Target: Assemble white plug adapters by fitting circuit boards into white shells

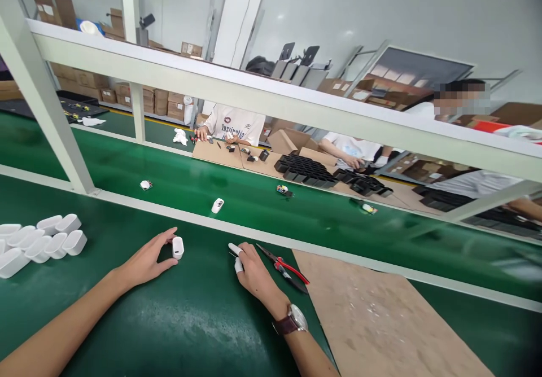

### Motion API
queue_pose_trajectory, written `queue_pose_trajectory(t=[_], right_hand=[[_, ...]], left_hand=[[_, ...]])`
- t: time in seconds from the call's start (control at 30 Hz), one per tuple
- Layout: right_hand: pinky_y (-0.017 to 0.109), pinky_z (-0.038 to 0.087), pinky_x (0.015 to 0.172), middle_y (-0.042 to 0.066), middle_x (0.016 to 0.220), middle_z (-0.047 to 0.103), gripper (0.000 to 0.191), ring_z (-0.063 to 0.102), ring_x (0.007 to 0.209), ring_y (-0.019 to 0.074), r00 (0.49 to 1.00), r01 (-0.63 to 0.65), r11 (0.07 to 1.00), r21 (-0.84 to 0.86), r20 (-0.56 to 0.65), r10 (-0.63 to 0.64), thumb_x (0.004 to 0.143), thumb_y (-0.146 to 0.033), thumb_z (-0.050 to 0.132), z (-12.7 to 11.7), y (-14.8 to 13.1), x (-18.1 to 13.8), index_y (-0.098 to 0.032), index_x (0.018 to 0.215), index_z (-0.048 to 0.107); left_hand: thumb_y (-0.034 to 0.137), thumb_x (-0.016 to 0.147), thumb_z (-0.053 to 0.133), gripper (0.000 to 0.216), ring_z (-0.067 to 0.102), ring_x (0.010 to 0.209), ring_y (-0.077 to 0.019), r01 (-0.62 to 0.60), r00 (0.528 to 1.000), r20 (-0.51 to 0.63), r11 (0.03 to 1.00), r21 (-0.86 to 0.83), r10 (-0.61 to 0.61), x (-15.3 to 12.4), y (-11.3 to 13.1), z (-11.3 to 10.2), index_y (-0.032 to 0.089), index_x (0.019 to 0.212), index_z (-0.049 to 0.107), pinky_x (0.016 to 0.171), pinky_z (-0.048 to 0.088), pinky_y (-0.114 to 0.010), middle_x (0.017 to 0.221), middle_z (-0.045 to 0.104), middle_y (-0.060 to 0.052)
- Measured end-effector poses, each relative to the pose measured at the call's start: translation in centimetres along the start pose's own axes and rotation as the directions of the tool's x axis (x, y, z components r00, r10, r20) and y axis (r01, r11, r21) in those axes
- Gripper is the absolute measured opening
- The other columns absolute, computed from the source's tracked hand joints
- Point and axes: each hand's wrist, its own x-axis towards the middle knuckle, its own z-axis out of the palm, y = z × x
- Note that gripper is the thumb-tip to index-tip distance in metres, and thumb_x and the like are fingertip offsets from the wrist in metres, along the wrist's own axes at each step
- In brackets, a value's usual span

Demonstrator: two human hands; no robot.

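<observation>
My left hand [146, 257] rests on the green bench with thumb and fingers apart. A small white plastic housing [178, 248] with a dark slot in its end face stands between the fingertips; whether they touch it I cannot tell. My right hand [254, 270], with white finger cots on two fingers and a watch on the wrist, is curled just above the bench. A thin, light sliver shows between its thumb and index finger, too small to name. Beside this hand lie red-and-black long-nose pliers [288, 270].
Several white shells [40, 244] stand at left. A cardboard sheet [381, 309] lies at right. Beyond a pale rail, a green conveyor belt [249, 196] carries a white housing [217, 205] and small circuit boards [284, 190]. A frame beam [271, 92] crosses above. Co-workers sit opposite beside black parts [305, 169].
</observation>
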Motion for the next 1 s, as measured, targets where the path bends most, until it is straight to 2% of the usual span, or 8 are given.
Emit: queue_pose_trajectory(t=[0.13, 0.3, 0.47, 0.6, 0.67, 0.77, 0.87, 1.0], right_hand=[[0.052, 0.059, 0.094, 0.014, 0.121, 0.061, 0.044, 0.059, 0.104, 0.0297, 0.998, 0.047, 0.998, 0.043, -0.033, -0.045, 0.094, -0.002, 0.045, -0.1, -1.6, 1.1, -0.018, 0.132, 0.060], [0.050, 0.059, 0.097, 0.012, 0.123, 0.062, 0.035, 0.060, 0.110, 0.0279, 0.981, 0.186, 0.962, 0.198, -0.086, -0.172, 0.102, -0.009, 0.046, 1.1, -5.6, 4.1, -0.021, 0.132, 0.058], [0.048, 0.060, 0.094, 0.012, 0.119, 0.063, 0.035, 0.061, 0.109, 0.0280, 0.951, 0.305, 0.928, 0.216, -0.121, -0.284, 0.098, -0.004, 0.048, 3.0, -7.3, 6.0, -0.020, 0.126, 0.062], [0.048, 0.059, 0.092, 0.012, 0.118, 0.064, 0.031, 0.060, 0.107, 0.0271, 0.953, 0.287, 0.918, 0.275, -0.183, -0.243, 0.100, -0.005, 0.048, 3.8, -7.0, 6.1, -0.019, 0.124, 0.062], [0.047, 0.058, 0.092, 0.012, 0.117, 0.064, 0.029, 0.060, 0.106, 0.0268, 0.955, 0.273, 0.915, 0.296, -0.196, -0.222, 0.101, -0.007, 0.048, 3.9, -6.8, 5.9, -0.020, 0.122, 0.063], [0.048, 0.058, 0.094, 0.011, 0.116, 0.064, 0.028, 0.060, 0.106, 0.0271, 0.961, 0.249, 0.920, 0.304, -0.197, -0.195, 0.100, -0.006, 0.048, 4.0, -6.8, 5.9, -0.021, 0.117, 0.064], [0.049, 0.057, 0.098, 0.010, 0.115, 0.065, 0.027, 0.062, 0.106, 0.0268, 0.965, 0.229, 0.919, 0.321, -0.203, -0.169, 0.099, -0.006, 0.048, 4.1, -6.8, 5.9, -0.021, 0.115, 0.065], [0.048, 0.057, 0.099, 0.009, 0.113, 0.066, 0.025, 0.063, 0.104, 0.0268, 0.972, 0.194, 0.926, 0.325, -0.194, -0.135, 0.099, -0.007, 0.049, 4.0, -6.9, 5.9, -0.022, 0.112, 0.065]], left_hand=[[0.043, 0.097, 0.069, 0.083, 0.060, 0.136, -0.0304, 0.010, 1.000, 0.006, 1.000, 0.009, -0.010, 0.0, 0.7, -0.1, 0.034, 0.166, 0.022, 0.115, 0.051, -0.050, 0.153, 0.059, -0.009], [0.035, 0.098, 0.066, 0.078, 0.058, 0.136, -0.0297, -0.040, 0.999, -0.022, 0.996, 0.085, 0.042, 0.2, 1.5, -0.1, 0.036, 0.165, 0.026, 0.114, 0.050, -0.047, 0.150, 0.061, -0.007], [0.037, 0.092, 0.071, 0.067, 0.068, 0.107, -0.0281, 0.044, 0.979, -0.203, 0.982, 0.185, -0.005, 0.2, 1.5, 0.7, 0.028, 0.153, 0.045, 0.098, 0.057, -0.046, 0.115, 0.067, -0.008], [0.046, 0.088, 0.076, 0.070, 0.067, 0.092, -0.0242, 0.019, 0.980, -0.198, 0.985, 0.174, 0.016, 0.6, 1.6, 0.1, 0.027, 0.149, 0.048, 0.085, 0.060, -0.041, 0.110, 0.064, -0.006], [0.046, 0.096, 0.066, 0.058, 0.067, 0.096, -0.0224, -0.019, 0.978, -0.203, 0.989, 0.145, 0.049, 2.0, 1.2, -1.2, 0.028, 0.148, 0.048, 0.089, 0.059, -0.040, 0.118, 0.064, -0.007], [0.047, 0.100, 0.057, 0.049, 0.064, 0.118, -0.0253, 0.083, 0.949, -0.314, 0.978, 0.191, -0.019, 6.0, -0.6, -3.7, 0.028, 0.146, 0.051, 0.102, 0.055, -0.042, 0.136, 0.060, -0.010], [0.047, 0.094, 0.062, 0.064, 0.059, 0.130, -0.0335, 0.204, 0.917, -0.385, 0.954, 0.221, -0.107, 10.9, -3.3, -5.7, 0.022, 0.151, 0.047, 0.103, 0.054, -0.050, 0.145, 0.057, -0.016], [0.042, 0.086, 0.070, 0.077, 0.062, 0.127, -0.0399, 0.300, 0.895, -0.405, 0.926, 0.229, -0.190, 15.9, -5.3, -6.1, 0.010, 0.152, 0.045, 0.105, 0.050, -0.058, 0.134, 0.066, -0.023]])
